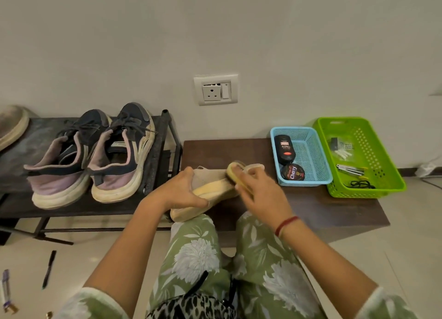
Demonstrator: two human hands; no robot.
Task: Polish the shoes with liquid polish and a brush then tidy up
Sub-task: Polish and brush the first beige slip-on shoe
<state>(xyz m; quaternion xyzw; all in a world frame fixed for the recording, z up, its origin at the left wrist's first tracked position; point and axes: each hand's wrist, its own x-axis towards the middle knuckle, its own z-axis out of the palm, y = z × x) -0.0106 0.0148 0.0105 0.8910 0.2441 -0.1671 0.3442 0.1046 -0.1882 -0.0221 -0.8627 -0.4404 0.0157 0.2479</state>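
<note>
Lying in blue basket (316,156): polish bottle (284,149), tin (293,172).

Soft, even indoor light fills the scene, rather dim, leaving the wall (311,44) a flat grey-green with no hot spots. Shadows are diffuse: a dark pool under the shoe rack (157,151) and another beneath the low table (334,206). The floor (406,235) carries only a faint sheen. Motion blur smears the right hand (260,189) and the brush (235,170) it grips, while the left hand (181,189) and the shoe (210,192) it holds look firmer. The polish tin (293,173) has legible lettering (so mid-frame focus is decent). Wide-angle distortion bows the rack's edges and stretches both forearms toward the lower corners, where detail goes soft.
</note>
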